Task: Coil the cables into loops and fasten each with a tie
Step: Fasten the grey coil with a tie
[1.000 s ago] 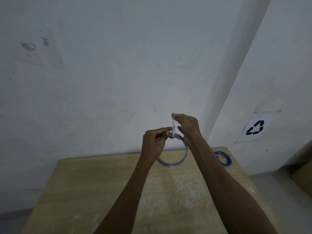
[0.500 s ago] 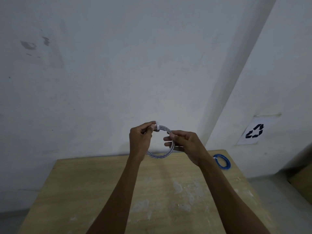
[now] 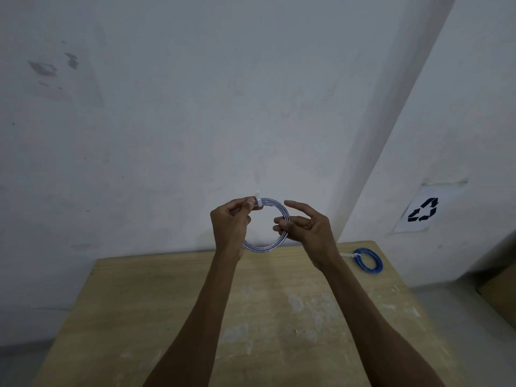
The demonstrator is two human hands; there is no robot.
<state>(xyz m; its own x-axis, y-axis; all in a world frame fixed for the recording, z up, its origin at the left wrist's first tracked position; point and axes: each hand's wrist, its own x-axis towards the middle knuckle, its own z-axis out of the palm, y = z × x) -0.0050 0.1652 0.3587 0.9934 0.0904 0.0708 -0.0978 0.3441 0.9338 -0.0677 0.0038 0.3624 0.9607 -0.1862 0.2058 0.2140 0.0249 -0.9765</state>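
Observation:
I hold a coiled blue-and-white cable (image 3: 275, 209) up in front of the wall, above the far edge of the wooden table (image 3: 156, 297). A white tie (image 3: 258, 201) wraps the coil at its top left. My left hand (image 3: 230, 222) pinches the coil right at the tie. My right hand (image 3: 303, 227) pinches the coil's right side between thumb and middle fingers, with the index finger stretched out free. A second blue coil (image 3: 368, 260), bound with a white tie, lies on the table's far right corner.
The table stands against a white wall, with a corner pillar at the right. A paper with a recycling sign (image 3: 421, 210) hangs on the right wall. A cardboard box (image 3: 499, 286) sits on the floor at the far right.
One second ago my right hand held the tie's tail upright above the coil. It then let go and took the coil's right side. The coil rose slightly and the tie now sits at the top left.

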